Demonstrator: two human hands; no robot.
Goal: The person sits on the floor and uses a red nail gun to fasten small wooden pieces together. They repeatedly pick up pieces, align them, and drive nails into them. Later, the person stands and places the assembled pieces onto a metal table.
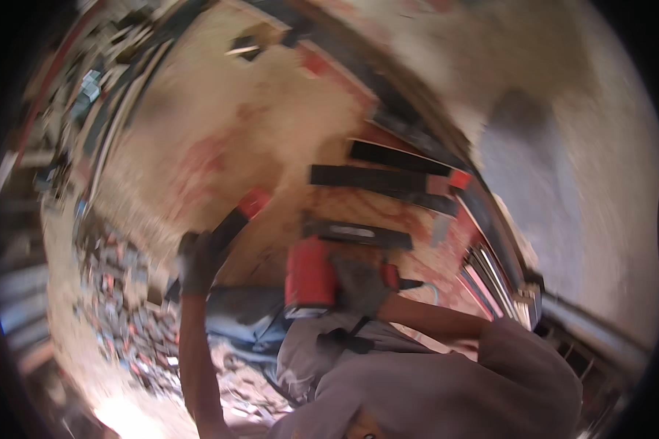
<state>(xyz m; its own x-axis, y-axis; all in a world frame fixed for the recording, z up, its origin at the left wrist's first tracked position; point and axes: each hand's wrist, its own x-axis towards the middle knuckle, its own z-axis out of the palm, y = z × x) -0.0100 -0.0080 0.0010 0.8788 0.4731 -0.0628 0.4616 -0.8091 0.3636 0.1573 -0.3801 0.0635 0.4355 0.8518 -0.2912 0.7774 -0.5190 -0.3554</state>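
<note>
My left hand (195, 265), in a dark glove, is closed around a dark flat bar (229, 227) with a red end. The bar slants up and to the right over the tan surface. My right hand (362, 285), also gloved, grips a red power tool (310, 274) with a blocky body; its exact kind is blurred. A short red and black part of it sticks out on the far side of the hand. Just beyond the tool lies a black bar (359, 233) with a pale mark.
More black bars (377, 177) lie on the tan, red-stained work surface (271, 110), near its dark right edge (425, 110). Several thin strips (494, 274) stand together at the right. A heap of small offcuts (135, 314) covers the floor at the left. Grey floor (549, 146) lies beyond.
</note>
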